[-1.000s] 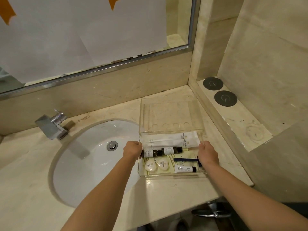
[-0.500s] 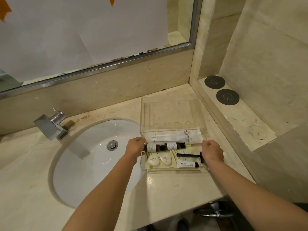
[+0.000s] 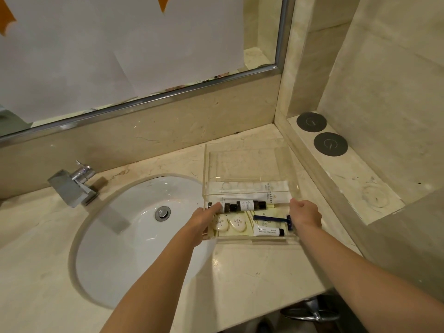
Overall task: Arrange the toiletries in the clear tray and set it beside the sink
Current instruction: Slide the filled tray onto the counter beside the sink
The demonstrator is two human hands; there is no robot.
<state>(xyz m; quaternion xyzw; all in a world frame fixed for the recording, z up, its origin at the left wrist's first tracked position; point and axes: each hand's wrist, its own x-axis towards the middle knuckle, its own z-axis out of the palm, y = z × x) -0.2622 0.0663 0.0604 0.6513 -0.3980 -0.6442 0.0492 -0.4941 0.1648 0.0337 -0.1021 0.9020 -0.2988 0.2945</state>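
The clear tray (image 3: 252, 240) sits on the marble counter right of the sink (image 3: 134, 241), partly under a clear acrylic stand (image 3: 247, 164). Inside lie white sachets (image 3: 252, 191), two dark bottles (image 3: 247, 205), two white soaps (image 3: 229, 223), a blue razor (image 3: 274, 218) and a small white tube (image 3: 268, 232). My left hand (image 3: 204, 218) is at the tray's left side, fingers reaching over its edge toward the bottles. My right hand (image 3: 305, 213) grips the tray's right wall.
A chrome faucet (image 3: 74, 186) stands at the sink's back left. A raised marble ledge on the right carries two dark round coasters (image 3: 322, 134). The mirror's metal frame (image 3: 144, 102) runs along the back wall. The counter's front edge is near.
The tray has slid away from me toward the back wall, further under the clear stand. My left hand has shifted from gripping the left wall to reaching over it toward the bottles.
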